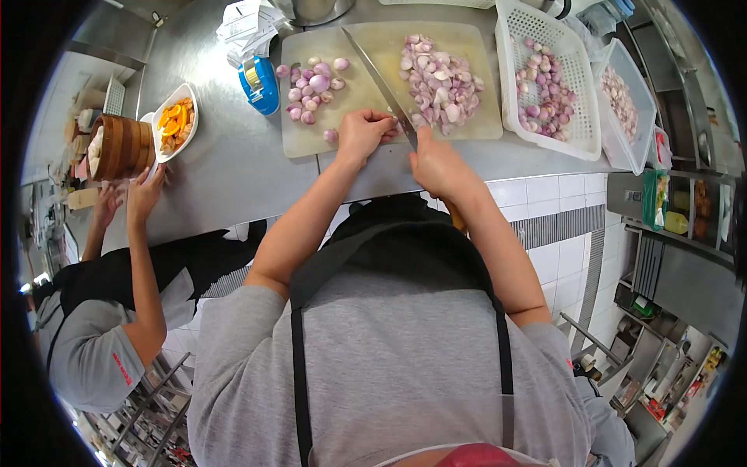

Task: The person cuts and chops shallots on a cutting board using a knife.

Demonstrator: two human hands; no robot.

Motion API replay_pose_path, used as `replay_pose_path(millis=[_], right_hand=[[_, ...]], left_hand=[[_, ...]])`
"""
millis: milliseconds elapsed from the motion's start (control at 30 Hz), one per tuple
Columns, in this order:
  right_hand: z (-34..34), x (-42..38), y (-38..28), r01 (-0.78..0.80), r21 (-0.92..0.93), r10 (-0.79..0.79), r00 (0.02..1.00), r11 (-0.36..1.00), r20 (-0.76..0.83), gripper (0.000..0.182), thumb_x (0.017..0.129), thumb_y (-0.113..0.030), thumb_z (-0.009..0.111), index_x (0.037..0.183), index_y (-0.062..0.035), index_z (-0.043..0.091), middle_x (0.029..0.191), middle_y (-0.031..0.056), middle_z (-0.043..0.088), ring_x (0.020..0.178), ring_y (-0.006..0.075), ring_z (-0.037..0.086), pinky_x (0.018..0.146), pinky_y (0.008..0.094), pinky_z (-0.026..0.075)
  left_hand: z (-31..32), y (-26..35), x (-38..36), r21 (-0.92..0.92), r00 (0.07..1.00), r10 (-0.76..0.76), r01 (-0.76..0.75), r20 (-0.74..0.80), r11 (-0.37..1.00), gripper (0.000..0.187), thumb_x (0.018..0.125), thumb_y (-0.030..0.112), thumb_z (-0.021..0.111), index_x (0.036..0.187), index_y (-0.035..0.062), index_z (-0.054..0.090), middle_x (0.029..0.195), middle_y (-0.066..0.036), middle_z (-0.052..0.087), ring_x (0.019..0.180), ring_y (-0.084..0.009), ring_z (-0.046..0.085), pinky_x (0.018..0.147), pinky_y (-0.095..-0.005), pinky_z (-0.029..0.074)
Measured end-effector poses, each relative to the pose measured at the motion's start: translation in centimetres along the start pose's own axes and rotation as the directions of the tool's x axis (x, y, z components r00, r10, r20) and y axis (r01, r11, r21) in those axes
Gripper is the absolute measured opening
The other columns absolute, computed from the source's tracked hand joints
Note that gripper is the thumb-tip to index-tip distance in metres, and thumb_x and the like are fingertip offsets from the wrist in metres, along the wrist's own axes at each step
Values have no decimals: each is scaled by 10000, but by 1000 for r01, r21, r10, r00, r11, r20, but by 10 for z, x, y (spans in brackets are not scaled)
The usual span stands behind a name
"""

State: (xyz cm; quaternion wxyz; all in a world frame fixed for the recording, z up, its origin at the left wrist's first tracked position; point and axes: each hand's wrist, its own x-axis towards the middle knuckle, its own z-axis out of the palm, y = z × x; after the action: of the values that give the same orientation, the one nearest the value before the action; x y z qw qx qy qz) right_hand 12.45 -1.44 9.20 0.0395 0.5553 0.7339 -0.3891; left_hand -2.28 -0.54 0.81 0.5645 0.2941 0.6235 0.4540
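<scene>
My right hand (437,163) is wrapped around the handle of a long knife (375,76), whose blade points away and to the left over the cutting board (475,39). Close to the blade, my left hand (364,134) has its fingers drawn together at the board's near edge, on a small shallot mostly hidden by the fingertips. Whole peeled shallots (315,87) lie left of the blade, with a single one (331,135) nearer me. To its right is a larger pile of cut shallots (443,86).
Right of the board stand a white perforated basket (589,117) of shallots and a clear tub (636,148) holding more. A blue tape dispenser (268,97) sits left. Further left, a co-worker's hands (142,191) are beside a white dish (158,148) and a wooden steamer (128,148).
</scene>
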Motion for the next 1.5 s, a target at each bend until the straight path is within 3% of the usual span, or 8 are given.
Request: replay_pose_path(millis=[500, 967, 1067, 1500], right_hand=[[-3, 0, -5, 36, -17, -36, 999, 999, 3, 314, 821, -99, 442, 1044, 114, 385, 841, 323, 581, 827, 441, 576, 746, 481, 447], [28, 18, 17, 145, 6, -144, 983, 989, -110, 307, 818, -104, 462, 1025, 106, 378, 828, 317, 583, 800, 447, 577, 714, 505, 442], [0, 8, 1, 76, -17, -76, 997, 997, -24, 294, 815, -111, 473, 1007, 97, 392, 829, 317, 583, 798, 452, 575, 716, 501, 445], [2, -1, -8, 51, -45, -54, 997, 998, -50, 302, 810, -100, 460, 1028, 99, 393, 833, 337, 574, 815, 459, 568, 733, 508, 438]], left_hand=[[0, -2, 2, 8, 1000, 5, -5, -1, 1000, 76, 784, 46, 642, 826, -16, 626, 759, -83, 644, 663, -138, 630, 576, -217, 505], [-1, -10, 2, -29, 999, 45, -46, -10, 999, 68, 775, 22, 631, 797, -42, 630, 743, -93, 646, 646, -139, 635, 546, -220, 505], [0, -9, 2, -58, 999, 53, -54, -10, 997, 71, 777, 27, 627, 794, -42, 629, 740, -93, 646, 648, -138, 634, 546, -219, 503], [-1, -10, 4, -44, 1000, 24, -23, 8, 999, 62, 810, 27, 604, 842, -26, 611, 782, -89, 638, 683, -144, 632, 583, -220, 511]])
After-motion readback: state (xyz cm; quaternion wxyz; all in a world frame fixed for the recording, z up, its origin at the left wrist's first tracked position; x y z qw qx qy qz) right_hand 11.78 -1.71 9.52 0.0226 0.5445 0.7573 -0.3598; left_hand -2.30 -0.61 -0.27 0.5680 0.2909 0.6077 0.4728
